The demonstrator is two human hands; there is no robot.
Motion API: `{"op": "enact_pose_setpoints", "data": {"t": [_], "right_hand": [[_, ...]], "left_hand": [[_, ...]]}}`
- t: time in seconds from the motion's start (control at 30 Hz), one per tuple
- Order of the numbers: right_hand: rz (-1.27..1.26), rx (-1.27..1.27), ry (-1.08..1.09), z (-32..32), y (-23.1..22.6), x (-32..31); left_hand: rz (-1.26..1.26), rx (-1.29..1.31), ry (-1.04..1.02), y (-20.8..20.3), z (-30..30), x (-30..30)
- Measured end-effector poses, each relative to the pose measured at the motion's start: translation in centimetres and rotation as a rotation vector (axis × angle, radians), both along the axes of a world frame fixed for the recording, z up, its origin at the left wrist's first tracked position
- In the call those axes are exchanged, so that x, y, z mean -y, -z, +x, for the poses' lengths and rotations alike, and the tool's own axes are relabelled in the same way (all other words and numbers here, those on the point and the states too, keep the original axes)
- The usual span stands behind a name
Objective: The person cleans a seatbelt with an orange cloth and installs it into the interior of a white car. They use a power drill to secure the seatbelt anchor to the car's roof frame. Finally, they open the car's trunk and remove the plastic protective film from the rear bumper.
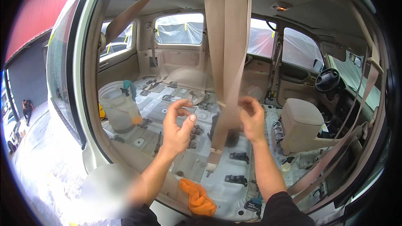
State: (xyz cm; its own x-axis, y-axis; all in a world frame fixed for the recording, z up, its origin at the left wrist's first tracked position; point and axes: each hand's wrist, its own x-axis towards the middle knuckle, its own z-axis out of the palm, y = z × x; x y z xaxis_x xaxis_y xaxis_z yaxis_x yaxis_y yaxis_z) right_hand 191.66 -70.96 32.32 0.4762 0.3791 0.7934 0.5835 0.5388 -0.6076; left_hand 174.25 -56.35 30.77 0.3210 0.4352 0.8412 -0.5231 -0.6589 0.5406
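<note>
Long beige seat belts [235,54] hang from the roof between my hands, and the lower part of the strap is smeared by motion. At the strap's right edge, my right hand [253,121] has its fingers curled in and closed on the webbing; the fingertips are partly blurred. My left hand [178,127] is raised to the left of the strap, thumb and bent fingers apart, with nothing between them. Below the hands, a beige belt end with a metal tip [212,162] dangles over the bare metal floor [167,113] of the car.
A clear bucket [118,109] with a blue-green spray head or cloth at its rim stands at the left. An orange cloth [197,197] lies near the door sill. A centre console [302,119], steering wheel [327,80] and more hanging belts [335,152] are at the right.
</note>
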Motion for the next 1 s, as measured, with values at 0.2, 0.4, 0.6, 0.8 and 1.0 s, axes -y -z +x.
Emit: {"op": "enact_pose_setpoints", "data": {"t": [0.2, 0.4, 0.6, 0.8, 1.0], "right_hand": [[0.038, -0.082, -0.125, -0.3, -0.5, -0.4], [-0.009, -0.138, -0.236, -0.7, 0.8, -1.3], [0.144, -0.258, -0.399, -1.7, 2.3, -2.0], [0.225, -0.038, -0.426, -2.6, 2.8, -0.5], [0.082, -0.055, -0.356, -4.7, 3.9, -0.3]], "left_hand": [[0.15, -0.077, 0.153, -0.9, -3.1, 2.4], [-0.143, -0.033, -0.038, -0.2, -0.8, 2.5], [-0.466, -0.29, 0.528, 0.8, 0.6, 1.4], [-0.443, -0.009, 0.423, 1.8, 3.3, 2.6], [-0.236, 0.132, -0.046, 1.1, 4.1, 3.0]]}}
